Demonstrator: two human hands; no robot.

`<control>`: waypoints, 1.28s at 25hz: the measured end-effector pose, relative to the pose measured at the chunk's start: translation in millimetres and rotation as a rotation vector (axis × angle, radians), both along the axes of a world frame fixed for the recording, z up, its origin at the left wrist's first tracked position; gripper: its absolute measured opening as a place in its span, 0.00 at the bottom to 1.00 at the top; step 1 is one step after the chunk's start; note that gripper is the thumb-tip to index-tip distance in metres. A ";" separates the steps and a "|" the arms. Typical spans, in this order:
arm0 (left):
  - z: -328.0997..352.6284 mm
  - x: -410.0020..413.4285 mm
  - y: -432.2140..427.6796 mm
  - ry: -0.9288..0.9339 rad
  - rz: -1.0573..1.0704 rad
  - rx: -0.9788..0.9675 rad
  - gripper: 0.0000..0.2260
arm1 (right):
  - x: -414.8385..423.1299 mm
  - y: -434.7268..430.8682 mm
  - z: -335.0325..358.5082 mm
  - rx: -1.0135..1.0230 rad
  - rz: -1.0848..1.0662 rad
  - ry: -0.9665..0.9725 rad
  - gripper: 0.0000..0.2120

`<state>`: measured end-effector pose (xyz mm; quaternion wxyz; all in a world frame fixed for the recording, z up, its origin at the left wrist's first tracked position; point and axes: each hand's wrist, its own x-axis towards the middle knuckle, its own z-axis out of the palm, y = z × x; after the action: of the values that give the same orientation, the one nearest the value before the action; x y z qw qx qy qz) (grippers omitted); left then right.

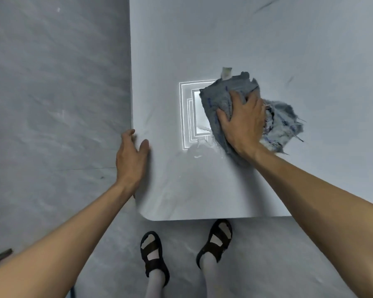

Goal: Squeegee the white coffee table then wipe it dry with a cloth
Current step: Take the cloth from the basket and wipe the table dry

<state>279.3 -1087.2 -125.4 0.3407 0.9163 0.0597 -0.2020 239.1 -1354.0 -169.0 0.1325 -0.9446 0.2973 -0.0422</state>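
The white coffee table (224,39) fills the upper right of the head view, its near left corner rounded. A crumpled, frayed blue-grey cloth (222,97) lies on the tabletop near the middle. My right hand (243,123) presses flat on the cloth, fingers gripping its folds. My left hand (129,158) rests on the table's left edge, thumb on top and fingers spread, holding nothing. A bright rectangular reflection (191,115) of a ceiling light shines on the surface just left of the cloth, with thin wet streaks below it. No squeegee is in view.
Grey marbled floor (52,104) lies to the left of and below the table. My feet in dark sandals (153,254) stand just in front of the table's near edge. A dark object (0,258) pokes in at the lower left border.
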 end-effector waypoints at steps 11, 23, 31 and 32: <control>-13.2 -7.1 48.0 0.198 0.193 -0.231 0.26 | 42.0 120.1 6.7 0.100 0.678 0.121 0.29; 1.1 -53.4 30.7 0.030 -0.251 0.116 0.24 | -7.5 95.4 10.0 0.037 1.366 0.106 0.23; 5.3 -84.0 -25.1 0.036 -0.499 0.254 0.28 | -87.3 -58.1 16.3 0.007 0.900 0.219 0.25; 5.9 -85.5 -33.9 0.034 -0.518 0.273 0.28 | -105.7 -80.1 16.2 0.011 0.773 0.208 0.25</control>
<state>193.8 -1121.0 -119.6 0.1504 0.9349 -0.1437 -0.2875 133.4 -1434.1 -152.9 0.1130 -0.9853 -0.0679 0.1084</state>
